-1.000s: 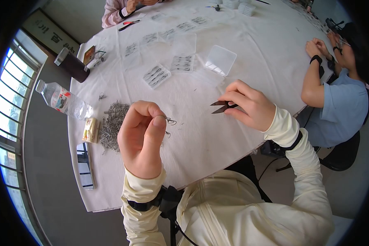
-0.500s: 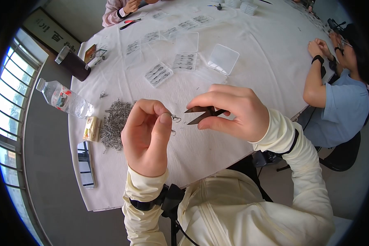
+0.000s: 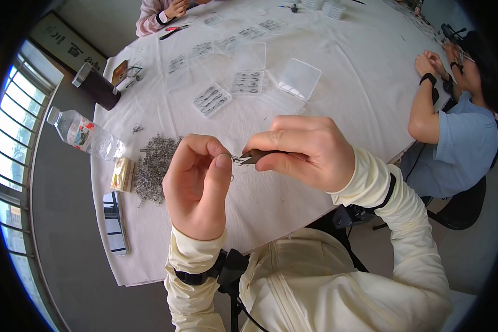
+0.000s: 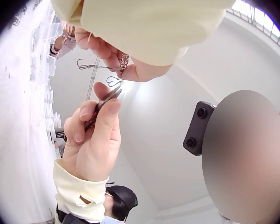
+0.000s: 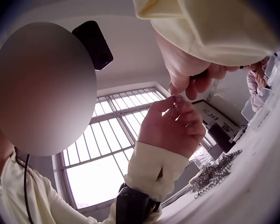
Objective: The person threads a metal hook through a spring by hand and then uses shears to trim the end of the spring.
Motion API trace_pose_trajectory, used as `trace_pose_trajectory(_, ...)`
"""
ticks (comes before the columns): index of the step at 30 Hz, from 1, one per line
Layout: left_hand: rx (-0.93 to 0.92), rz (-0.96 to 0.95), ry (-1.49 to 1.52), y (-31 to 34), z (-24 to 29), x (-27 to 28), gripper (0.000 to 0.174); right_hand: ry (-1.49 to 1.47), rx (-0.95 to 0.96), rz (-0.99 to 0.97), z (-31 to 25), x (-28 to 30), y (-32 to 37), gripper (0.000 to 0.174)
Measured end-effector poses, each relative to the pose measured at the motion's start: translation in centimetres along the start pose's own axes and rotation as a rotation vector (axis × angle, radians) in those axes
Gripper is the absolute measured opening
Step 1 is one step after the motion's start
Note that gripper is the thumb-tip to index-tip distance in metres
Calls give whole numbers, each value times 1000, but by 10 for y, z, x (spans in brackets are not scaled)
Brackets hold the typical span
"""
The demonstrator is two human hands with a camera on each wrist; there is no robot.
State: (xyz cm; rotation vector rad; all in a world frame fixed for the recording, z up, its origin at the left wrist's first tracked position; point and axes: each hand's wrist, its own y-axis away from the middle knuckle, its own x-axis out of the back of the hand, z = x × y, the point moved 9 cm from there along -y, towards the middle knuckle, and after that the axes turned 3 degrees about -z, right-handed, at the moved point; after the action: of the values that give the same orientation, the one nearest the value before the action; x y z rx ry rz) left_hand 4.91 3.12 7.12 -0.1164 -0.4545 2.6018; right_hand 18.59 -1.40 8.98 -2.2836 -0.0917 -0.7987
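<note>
My left hand [image 3: 198,185] pinches a small metal hook piece [image 3: 235,159] between thumb and forefinger, above the table. In the left wrist view, hooks [image 4: 114,81] and a short chain of linked metal pieces [image 4: 124,61] show at the left fingers. My right hand [image 3: 310,155] grips dark small scissors [image 3: 254,157], their tips touching or very near the hook piece. The same scissors [image 4: 102,106] lie between thumb and fingers in the left wrist view. A pile of small metal pieces [image 3: 152,171] lies left of my left hand.
Clear cases with metal pieces [image 3: 212,100] and an empty-looking clear case [image 3: 299,79] lie further back. At the left stand or lie a dark tumbler [image 3: 97,87], plastic bottle [image 3: 83,133], small box [image 3: 122,175] and phone [image 3: 115,224]. Two people sit at the table.
My right hand has moved left with the scissors, bringing their tips to the hook piece, and the blades have come closer together. My left hand has shifted slightly right, still pinching the piece.
</note>
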Motion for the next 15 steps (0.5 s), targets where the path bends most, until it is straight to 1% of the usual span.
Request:
trace_pose_trajectory(7,-11,-5,-5,0,0,0,5,-31,-16,28,3,2,1,17)
trace_pose_trajectory(10,-13,-9,-16,0,1,-1,5,-20,-17,10,4,-1,0,17)
trace_pose_trajectory(12,-14,-9,-25,0,1,-1,5,-43,34,48,2,-1,1,20)
trace_pose_trajectory(15,-6,-10,-8,0,0,-1,5,-35,16,45,1,0,-1,21)
